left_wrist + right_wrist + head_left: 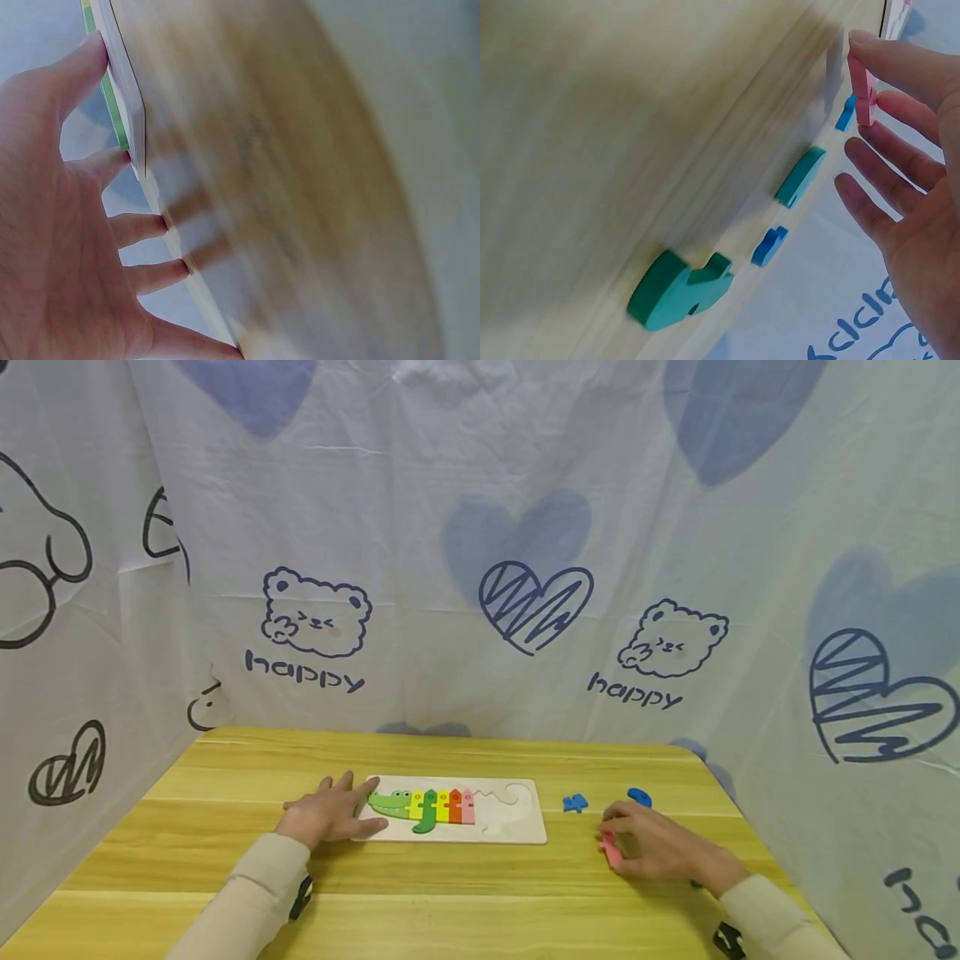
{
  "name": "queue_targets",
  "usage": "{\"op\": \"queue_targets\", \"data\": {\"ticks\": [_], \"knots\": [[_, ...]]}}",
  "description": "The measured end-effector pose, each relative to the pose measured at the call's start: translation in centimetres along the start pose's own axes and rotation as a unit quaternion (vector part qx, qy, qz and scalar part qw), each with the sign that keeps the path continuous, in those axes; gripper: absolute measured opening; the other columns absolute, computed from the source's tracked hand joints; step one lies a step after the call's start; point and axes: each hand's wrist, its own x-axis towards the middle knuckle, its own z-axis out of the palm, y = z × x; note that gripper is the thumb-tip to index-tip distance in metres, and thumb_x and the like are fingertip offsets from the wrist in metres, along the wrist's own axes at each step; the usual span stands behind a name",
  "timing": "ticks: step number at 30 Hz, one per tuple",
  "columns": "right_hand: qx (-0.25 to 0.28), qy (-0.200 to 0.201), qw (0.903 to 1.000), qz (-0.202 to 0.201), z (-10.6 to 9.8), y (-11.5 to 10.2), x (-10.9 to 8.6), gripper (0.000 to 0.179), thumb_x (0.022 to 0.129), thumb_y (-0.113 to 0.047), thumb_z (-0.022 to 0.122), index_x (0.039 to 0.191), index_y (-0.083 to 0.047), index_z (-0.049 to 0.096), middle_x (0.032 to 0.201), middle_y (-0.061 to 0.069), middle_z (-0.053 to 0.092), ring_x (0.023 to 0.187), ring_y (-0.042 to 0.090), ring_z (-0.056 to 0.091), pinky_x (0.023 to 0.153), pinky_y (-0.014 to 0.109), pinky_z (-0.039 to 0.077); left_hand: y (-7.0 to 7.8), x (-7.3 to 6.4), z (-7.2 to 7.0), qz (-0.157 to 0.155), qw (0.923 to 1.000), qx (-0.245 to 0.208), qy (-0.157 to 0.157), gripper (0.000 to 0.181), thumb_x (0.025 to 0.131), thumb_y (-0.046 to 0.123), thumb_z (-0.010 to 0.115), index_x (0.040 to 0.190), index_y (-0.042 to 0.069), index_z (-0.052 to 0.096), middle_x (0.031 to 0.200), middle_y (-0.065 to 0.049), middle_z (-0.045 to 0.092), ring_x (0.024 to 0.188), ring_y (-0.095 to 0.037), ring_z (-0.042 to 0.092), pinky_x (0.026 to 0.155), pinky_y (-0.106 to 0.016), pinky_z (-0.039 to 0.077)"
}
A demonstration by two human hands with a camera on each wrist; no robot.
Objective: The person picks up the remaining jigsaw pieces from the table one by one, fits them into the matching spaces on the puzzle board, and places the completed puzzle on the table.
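Note:
A pale wooden puzzle board (517,831) lies on the table with a crocodile puzzle on it. The green head and several striped body pieces sit in the left part, while the tail outline at right shows bare wood. My left hand (326,814) rests at the board's left end, fingers spread and thumb along the near edge; in the left wrist view the thumb and index finger touch the board's side. Right of the board, my right hand (660,843) pinches a pink puzzle piece (863,90) between thumb and fingers, just above the table.
Between the board and my right hand lies a blue piece (575,802), and another blue piece (640,797) is behind that hand. Two green pieces, one large (679,292) and one smaller (801,178), lie nearby. A printed cloth (420,527) hangs around the table.

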Motion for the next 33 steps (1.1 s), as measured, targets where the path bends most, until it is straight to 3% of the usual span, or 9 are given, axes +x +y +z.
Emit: {"op": "queue_targets", "data": {"ticks": [6, 12, 19, 25, 33], "knots": [[-0.007, 0.031, 0.9991, -0.028, 0.3, -0.3, 1.1, 0.033, 0.085, -0.018, 0.079, 0.116, -0.010, 0.078, 0.116, -0.001, 0.068, 0.103, 0.013, 0.063, 0.091, 0.037, 0.061, -0.2, 0.1, 0.1, -0.003, 1.0000, -0.001, -0.002, 0.092, 0.090, 0.076, 0.056, 0.163, 0.024, 0.033, 0.167, -0.028, 0.026, 0.149, -0.063, 0.024, 0.086, -0.098, 0.027], [-0.003, 0.027, 0.9992, -0.029, 0.3, -0.9, 2.0, 0.030, 0.085, -0.019, 0.080, 0.114, -0.011, 0.078, 0.117, -0.001, 0.069, 0.106, 0.014, 0.063, 0.093, 0.039, 0.060, -0.3, 0.4, 0.4, -0.001, 1.0000, 0.001, 0.001, 0.093, 0.089, 0.078, 0.055, 0.162, 0.024, 0.033, 0.167, -0.027, 0.027, 0.149, -0.063, 0.025, 0.086, -0.098, 0.027], [-0.025, 0.068, 0.9954, -0.063, 0.4, -1.3, 3.1, 0.029, 0.080, -0.017, 0.082, 0.108, -0.013, 0.079, 0.115, 0.002, 0.072, 0.107, 0.019, 0.064, 0.093, 0.043, 0.058, -0.2, 0.2, 0.2, -0.001, 1.0000, 0.000, 0.001, 0.093, 0.089, 0.077, 0.056, 0.162, 0.024, 0.033, 0.167, -0.028, 0.027, 0.148, -0.064, 0.025, 0.085, -0.098, 0.027], [-0.041, 0.043, 0.9978, -0.029, 0.5, -1.6, 3.8, 0.049, 0.076, -0.031, 0.090, 0.120, -0.014, 0.077, 0.125, 0.005, 0.070, 0.117, 0.025, 0.059, 0.098, 0.053, 0.053, -0.1, -0.1, 0.0, 0.004, 1.0000, -0.002, 0.002, 0.092, 0.090, 0.075, 0.057, 0.162, 0.022, 0.034, 0.166, -0.029, 0.028, 0.147, -0.064, 0.026, 0.085, -0.097, 0.028], [-0.050, 0.039, 0.9977, -0.020, 0.5, -2.1, 4.7, 0.049, 0.077, -0.035, 0.089, 0.120, -0.014, 0.077, 0.127, 0.004, 0.069, 0.119, 0.024, 0.057, 0.101, 0.056, 0.051, 0.0, -0.1, 0.0, 0.005, 1.0000, 0.002, 0.002, 0.091, 0.091, 0.075, 0.056, 0.162, 0.023, 0.034, 0.166, -0.029, 0.028, 0.147, -0.064, 0.027, 0.085, -0.097, 0.030]]}}
